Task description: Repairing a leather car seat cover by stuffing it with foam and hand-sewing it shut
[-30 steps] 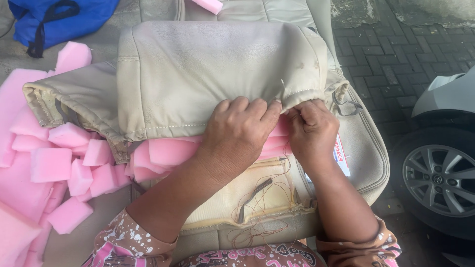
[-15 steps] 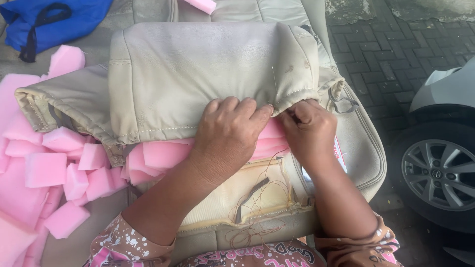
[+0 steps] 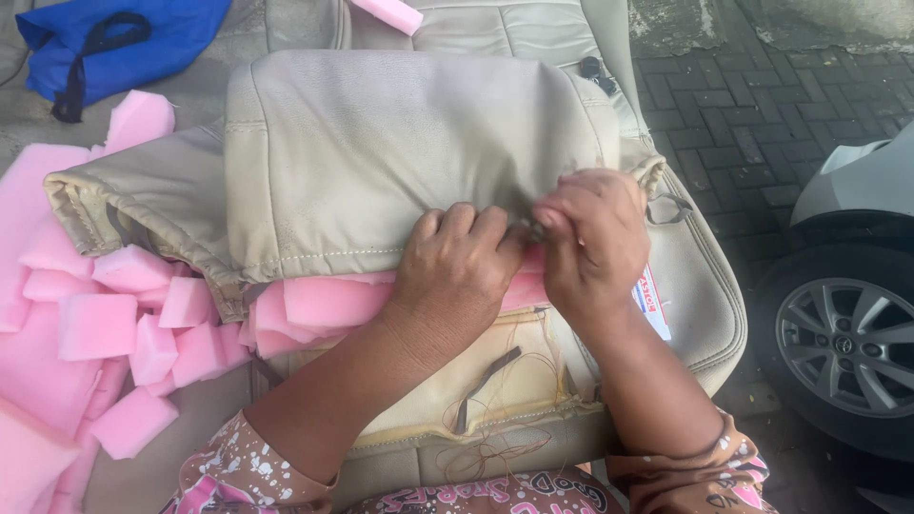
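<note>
A beige leather seat cover [image 3: 409, 162] lies folded over a car seat cushion [image 3: 695, 314], with pink foam [image 3: 328, 305] stuffed under its lower edge. My left hand [image 3: 457, 271] presses down on the cover's stitched edge, fingers curled over it. My right hand [image 3: 595, 238] is right beside it, its fingertips pinched together on the cover's edge where the two hands meet. Whether a needle or thread is between those fingers is too small to tell. Loose brown threads [image 3: 495, 447] hang from the cushion's front.
Several pink foam blocks [image 3: 105, 328] are heaped at the left. A blue bag [image 3: 124, 38] lies at the top left. A car wheel [image 3: 843, 347] and bumper stand at the right, on brick paving [image 3: 762, 105].
Both hands have shifted slightly up along the cover's edge. My right hand has lifted and now pinches at the seam beside my left fingertips.
</note>
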